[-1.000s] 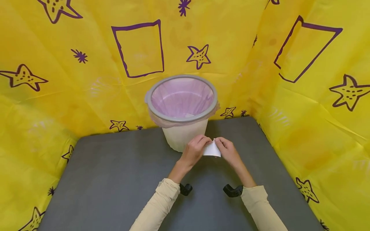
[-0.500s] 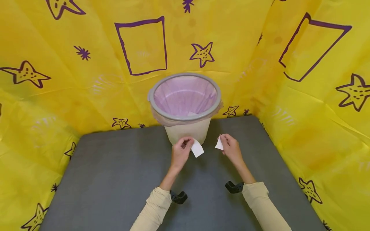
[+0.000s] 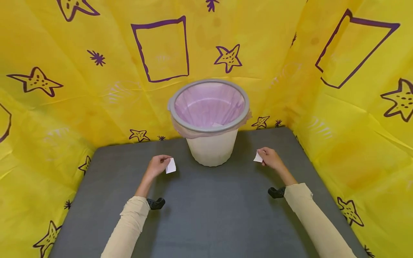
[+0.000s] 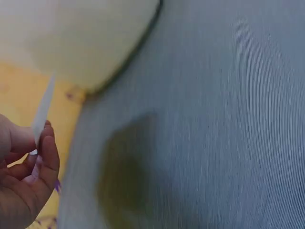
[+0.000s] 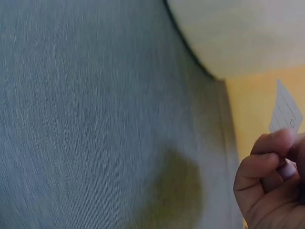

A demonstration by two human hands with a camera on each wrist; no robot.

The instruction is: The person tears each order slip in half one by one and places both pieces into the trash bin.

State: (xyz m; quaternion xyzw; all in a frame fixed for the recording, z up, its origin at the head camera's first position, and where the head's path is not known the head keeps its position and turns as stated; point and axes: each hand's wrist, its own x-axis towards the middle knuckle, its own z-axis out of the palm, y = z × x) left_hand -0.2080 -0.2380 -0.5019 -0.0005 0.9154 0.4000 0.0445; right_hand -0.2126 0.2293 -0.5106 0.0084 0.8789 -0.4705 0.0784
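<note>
My left hand (image 3: 158, 165) pinches a small white piece of paper (image 3: 170, 166) between thumb and fingers, to the left of the bin. In the left wrist view that paper (image 4: 44, 107) is seen nearly edge-on. On the bin's other side my right hand (image 3: 270, 158) pinches a second, smaller white piece of paper (image 3: 258, 157). Faint printed lines and a little box show on this piece of paper (image 5: 286, 109) in the right wrist view. Both hands are held above the table. Between and beyond them stands a cream waste bin (image 3: 213, 148) with a grey rim and a pinkish liner.
A white scrap (image 3: 217, 124) lies inside the bin. The grey table (image 3: 209, 208) is bounded at the back and sides by yellow cloth (image 3: 103, 89) with purple drawings. A black wrist mount (image 3: 156, 204) sticks out from the left cuff, another black mount (image 3: 276, 192) from the right.
One second ago both hands held one piece of paper together in front of the bin. It is torn in two, and the hands have moved apart, left and right, each with a piece.
</note>
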